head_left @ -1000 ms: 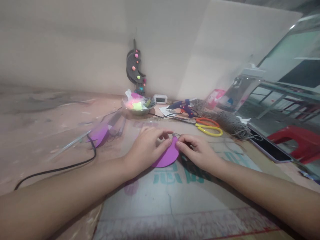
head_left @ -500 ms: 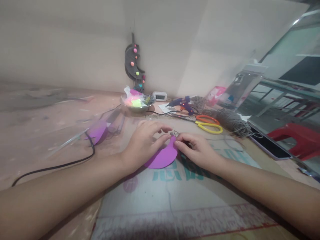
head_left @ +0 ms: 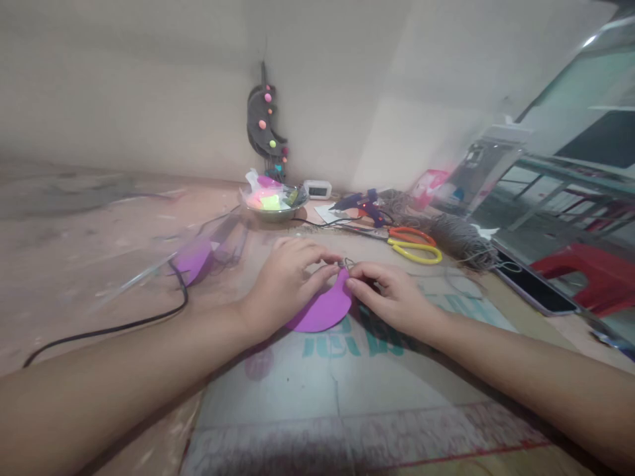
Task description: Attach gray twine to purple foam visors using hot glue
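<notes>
A purple paper cutout (head_left: 322,311) with a rounded lower edge is held at its narrow top, just above a printed cardboard sheet (head_left: 278,403). My right hand (head_left: 391,294) pinches that top's right edge between thumb and index finger. A small loop of grey yarn (head_left: 348,263) sticks up there. From the left, my left hand (head_left: 292,281) brings thumb and index finger together on the yarn at the tip, its other fingers curved above. The left hand covers part of the cutout, and the exact contact at the fingertips is too small to make out.
Behind the hands are scissors (head_left: 414,246) with orange and yellow handles, a glue gun (head_left: 360,203), a metal bowl (head_left: 272,215) and a grey yarn bundle (head_left: 459,241). A phone (head_left: 533,281) lies right. Another purple piece (head_left: 196,259) and a black cable (head_left: 114,328) lie left.
My left index finger has come down closer to the thumb at the cutout's tip. My right hand keeps its pinch, and the cutout has hardly moved.
</notes>
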Demonstrator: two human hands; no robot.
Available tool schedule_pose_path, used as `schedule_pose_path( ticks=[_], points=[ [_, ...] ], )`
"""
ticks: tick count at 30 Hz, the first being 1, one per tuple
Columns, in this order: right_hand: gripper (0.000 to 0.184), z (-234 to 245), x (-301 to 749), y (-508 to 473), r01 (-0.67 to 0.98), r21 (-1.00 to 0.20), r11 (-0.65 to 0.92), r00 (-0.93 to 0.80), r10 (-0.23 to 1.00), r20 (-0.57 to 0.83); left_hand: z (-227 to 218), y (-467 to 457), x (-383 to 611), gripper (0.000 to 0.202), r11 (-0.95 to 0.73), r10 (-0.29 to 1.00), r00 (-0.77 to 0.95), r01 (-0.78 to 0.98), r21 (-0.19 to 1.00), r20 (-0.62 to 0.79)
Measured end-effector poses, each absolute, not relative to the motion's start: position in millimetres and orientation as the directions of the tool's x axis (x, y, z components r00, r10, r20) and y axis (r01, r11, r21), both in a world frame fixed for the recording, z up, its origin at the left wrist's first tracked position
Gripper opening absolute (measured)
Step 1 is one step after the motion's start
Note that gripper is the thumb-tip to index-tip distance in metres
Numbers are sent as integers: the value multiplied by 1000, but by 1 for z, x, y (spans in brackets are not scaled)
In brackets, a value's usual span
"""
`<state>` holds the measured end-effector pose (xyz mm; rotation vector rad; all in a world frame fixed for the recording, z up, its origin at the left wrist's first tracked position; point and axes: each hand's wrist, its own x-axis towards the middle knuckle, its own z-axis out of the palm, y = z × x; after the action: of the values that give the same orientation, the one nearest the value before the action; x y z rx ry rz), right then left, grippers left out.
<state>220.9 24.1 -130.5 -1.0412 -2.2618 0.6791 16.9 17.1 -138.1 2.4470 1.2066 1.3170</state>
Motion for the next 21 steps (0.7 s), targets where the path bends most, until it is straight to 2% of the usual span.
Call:
schedule_pose_path(
  ticks=[21],
  points=[
    [21,-132,223,23,496,-603,625,-573,757,314,-140,19,16,10,-719,633,340,591,365,696]
  ],
)
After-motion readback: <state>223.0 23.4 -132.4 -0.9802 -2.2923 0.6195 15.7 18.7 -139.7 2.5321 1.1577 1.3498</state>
